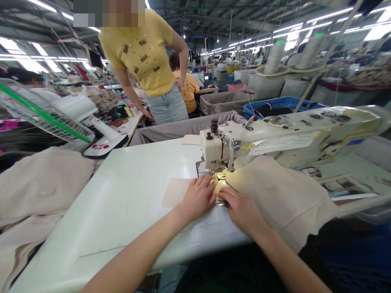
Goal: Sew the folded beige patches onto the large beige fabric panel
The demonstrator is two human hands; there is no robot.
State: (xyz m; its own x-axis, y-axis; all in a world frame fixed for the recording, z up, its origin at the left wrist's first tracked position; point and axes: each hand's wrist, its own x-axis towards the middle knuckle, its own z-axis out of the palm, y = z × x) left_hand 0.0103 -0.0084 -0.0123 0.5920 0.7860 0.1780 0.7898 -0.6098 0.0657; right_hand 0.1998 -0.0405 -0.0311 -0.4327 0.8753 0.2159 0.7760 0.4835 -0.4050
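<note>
Under the lit needle area of a white sewing machine (212,148), both hands rest close together. My left hand (200,194) lies with its fingers flattened on a small beige fabric piece (175,192), just left of the presser foot. My right hand (241,205) has its fingers curled together at the fabric edge in front of the needle; what they pinch is too small to make out. A large beige cloth (281,193) spreads under the machine arm, to the right of my right hand, and drapes over the table's front edge.
Beige cloth is piled at the left (45,179). A white fan (104,134) stands at the table's back left. Thread cones (275,57) and a blue basket (249,110) are behind the machine. A person in a yellow top (146,53) stands across the table (131,179).
</note>
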